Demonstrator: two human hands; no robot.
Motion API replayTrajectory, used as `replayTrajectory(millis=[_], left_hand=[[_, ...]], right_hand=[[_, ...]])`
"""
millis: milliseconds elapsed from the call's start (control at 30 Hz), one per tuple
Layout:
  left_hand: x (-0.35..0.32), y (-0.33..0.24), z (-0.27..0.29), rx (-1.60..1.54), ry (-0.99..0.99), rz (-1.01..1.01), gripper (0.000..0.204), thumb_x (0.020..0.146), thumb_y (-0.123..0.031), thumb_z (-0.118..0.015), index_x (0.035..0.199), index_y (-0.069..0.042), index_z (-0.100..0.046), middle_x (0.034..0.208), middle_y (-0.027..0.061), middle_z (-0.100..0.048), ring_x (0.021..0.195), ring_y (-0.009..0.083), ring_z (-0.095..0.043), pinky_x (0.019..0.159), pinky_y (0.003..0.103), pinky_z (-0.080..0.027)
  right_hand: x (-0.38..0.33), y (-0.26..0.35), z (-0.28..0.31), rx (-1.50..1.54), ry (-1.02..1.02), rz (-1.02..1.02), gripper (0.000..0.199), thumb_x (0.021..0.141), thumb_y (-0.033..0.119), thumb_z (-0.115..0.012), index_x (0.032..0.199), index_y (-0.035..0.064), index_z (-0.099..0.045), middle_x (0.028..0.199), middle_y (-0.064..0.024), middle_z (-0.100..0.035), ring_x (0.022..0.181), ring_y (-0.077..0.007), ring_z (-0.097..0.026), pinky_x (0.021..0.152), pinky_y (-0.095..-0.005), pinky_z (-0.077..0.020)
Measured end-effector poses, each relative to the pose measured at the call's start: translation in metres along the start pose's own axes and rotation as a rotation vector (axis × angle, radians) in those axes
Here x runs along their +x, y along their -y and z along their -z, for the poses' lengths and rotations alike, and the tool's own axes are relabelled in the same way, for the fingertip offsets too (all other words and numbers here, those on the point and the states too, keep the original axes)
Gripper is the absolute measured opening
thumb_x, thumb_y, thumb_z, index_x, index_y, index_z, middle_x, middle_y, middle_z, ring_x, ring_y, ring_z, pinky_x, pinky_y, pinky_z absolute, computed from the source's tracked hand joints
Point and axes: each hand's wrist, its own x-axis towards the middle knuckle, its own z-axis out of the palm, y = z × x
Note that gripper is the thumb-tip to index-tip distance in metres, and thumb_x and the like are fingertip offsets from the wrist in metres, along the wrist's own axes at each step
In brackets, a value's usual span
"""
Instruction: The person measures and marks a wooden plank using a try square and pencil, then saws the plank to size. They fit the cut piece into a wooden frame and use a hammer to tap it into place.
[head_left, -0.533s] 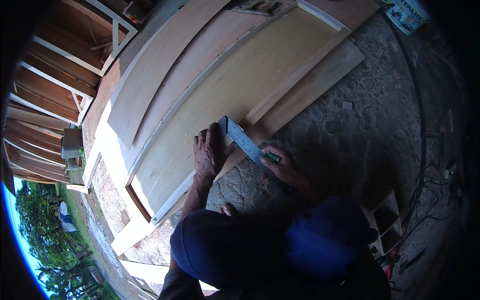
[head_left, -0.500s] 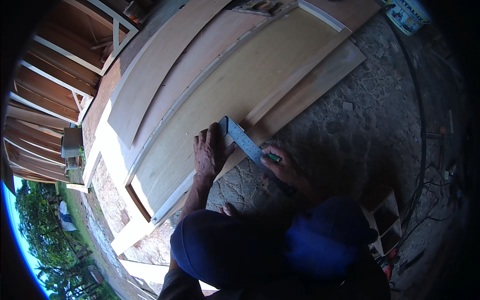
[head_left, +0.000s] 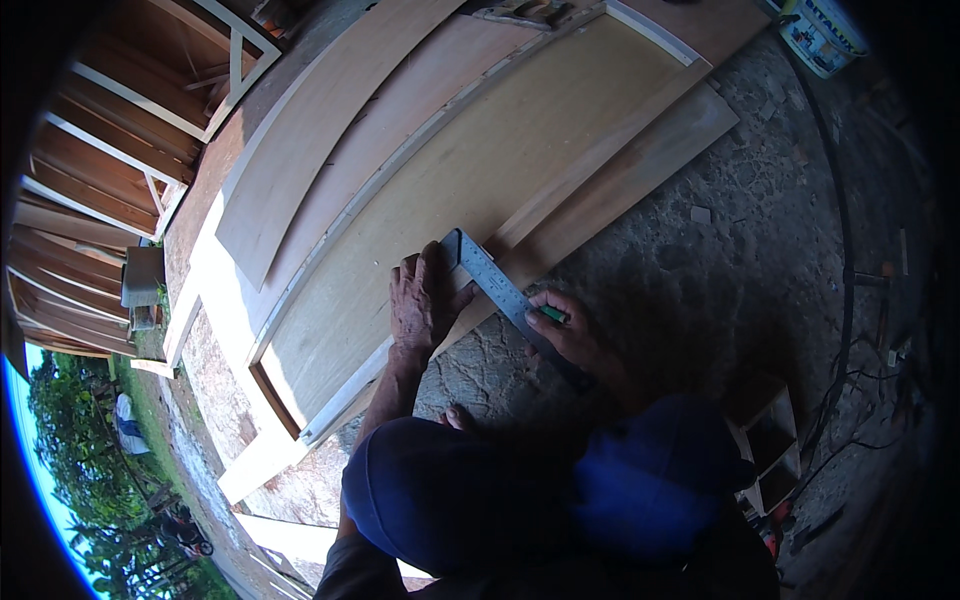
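Head view, and here's the framed wooden panel [head_left: 480, 160], lying aslant with its near long edge toward the person, and all the action is right on that edge. The metal square [head_left: 500, 285] is the thing to watch: its corner sits on the panel near that edge, and its pale marked blade crosses the edge strip and runs out past it, the far end sinking into shadow. The left hand [head_left: 418, 310] is down over the panel's near edge, fingers close together and bent against the square's corner, thumb beside the blade; it's a closed hold, pressing from above. And the right hand [head_left: 568, 328], just outside the panel's near edge, has thumb and fingers pinched shut on a slim green tool [head_left: 553, 313], right up against the blade; the tip is hidden, so I can't tell whether it touches wood.

Around the panel now! A plain board [head_left: 680, 140] pokes out from under its near edge, and a thin plywood sheet [head_left: 330, 130] lies beyond its far long edge. A white bucket [head_left: 818, 40] stands past its upper right end, and an open wooden box [head_left: 772, 440] rests on the floor [head_left: 640, 260] well apart from its near side.
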Motion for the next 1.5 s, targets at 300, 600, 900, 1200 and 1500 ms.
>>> replayTrajectory(millis=[300, 600, 900, 1200, 1500], left_hand=[[0.002, -0.002, 0.002, 0.006, 0.02, 0.015, 0.082, 0.078, -0.052, -0.081, 0.137, -0.005, -0.049, 0.123, 0.0183, -0.06, 0.113, 0.0368, -0.054, 0.098, 0.049, -0.041], [0.0, -0.002, 0.0, -0.002, 0.006, 0.004, 0.083, 0.078, -0.048, -0.083, 0.14, -0.006, -0.047, 0.122, 0.0205, -0.058, 0.113, 0.0385, -0.053, 0.098, 0.049, -0.041], [0.001, -0.002, 0.0, -0.018, 0.009, 0.019, 0.08, 0.077, -0.046, -0.083, 0.139, -0.01, -0.048, 0.12, 0.0191, -0.059, 0.11, 0.0394, -0.053, 0.096, 0.05, -0.043], [-0.002, -0.001, 0.001, -0.018, 0.012, 0.062, 0.08, 0.076, -0.045, -0.084, 0.139, -0.013, -0.048, 0.12, 0.0181, -0.058, 0.11, 0.0397, -0.053, 0.095, 0.051, -0.043], [0.0, -0.001, 0.0, -0.041, 0.054, 0.078, 0.08, 0.076, -0.043, -0.084, 0.14, -0.014, -0.047, 0.121, 0.0181, -0.057, 0.11, 0.0393, -0.053, 0.095, 0.051, -0.044]], right_hand=[[-0.001, 0.002, -0.002, -0.049, -0.029, -0.003, 0.012, 0.102, 0.012, -0.06, 0.107, 0.0019, -0.058, 0.086, -0.0094, -0.066, 0.065, -0.0167, -0.07, 0.055, -0.0312, -0.057], [-0.001, 0.002, -0.001, -0.05, -0.031, -0.006, 0.013, 0.103, 0.013, -0.058, 0.108, 0.0011, -0.058, 0.084, -0.0096, -0.067, 0.067, -0.0166, -0.071, 0.057, -0.0315, -0.0573], [0.002, 0.0, 0.006, -0.458, -0.115, 0.166, 0.017, 0.102, 0.016, -0.06, 0.109, 0.001, -0.059, 0.088, -0.0132, -0.069, 0.083, -0.0242, -0.074, 0.069, -0.0374, -0.0583], [0.031, 0.047, -0.005, -0.639, -0.277, 0.499, 0.018, 0.1, 0.015, -0.061, 0.115, 0.0049, -0.063, 0.093, -0.0169, -0.071, 0.087, -0.0324, -0.073, 0.072, -0.0384, -0.0561], [0.053, 0.038, -0.006, -0.774, -0.211, 0.621, 0.019, 0.098, 0.015, -0.064, 0.116, 0.0085, -0.063, 0.087, -0.017, -0.07, 0.078, -0.0348, -0.071, 0.067, -0.0411, -0.0563]])
